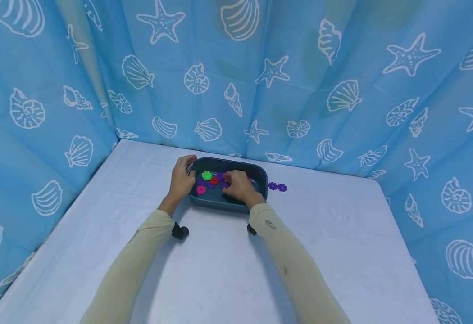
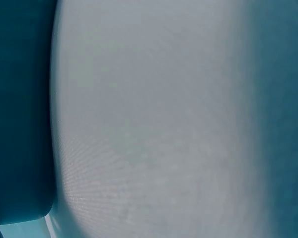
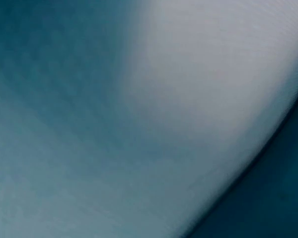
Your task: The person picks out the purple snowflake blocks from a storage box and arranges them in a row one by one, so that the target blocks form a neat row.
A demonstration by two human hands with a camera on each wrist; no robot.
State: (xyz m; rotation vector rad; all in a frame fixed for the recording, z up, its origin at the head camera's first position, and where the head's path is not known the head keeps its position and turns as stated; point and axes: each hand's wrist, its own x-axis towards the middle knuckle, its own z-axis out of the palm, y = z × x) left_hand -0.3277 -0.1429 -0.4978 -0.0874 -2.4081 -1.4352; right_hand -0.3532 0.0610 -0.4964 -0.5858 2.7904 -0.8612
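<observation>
Cream sleeves (image 1: 295, 263) lay nearside of the bin (image 1: 220, 205). Left hand (image 1: 182, 179) gripped bin's left end; right hand (image 1: 240, 185) inside bin, beside coloured discs (image 1: 206, 176), grip not discernible. Two purple discs (image 1: 272, 186) lay right of bin.

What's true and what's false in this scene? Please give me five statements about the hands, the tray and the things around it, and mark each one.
1. The left hand is at the tray's left end. True.
2. The green piece lies outside the tray. False: it is inside.
3. Two purple pieces lie to the right of the tray. True.
4. The right hand rests far from the tray. False: it reaches into it.
5. The curtain shows shells and starfish. True.
</observation>
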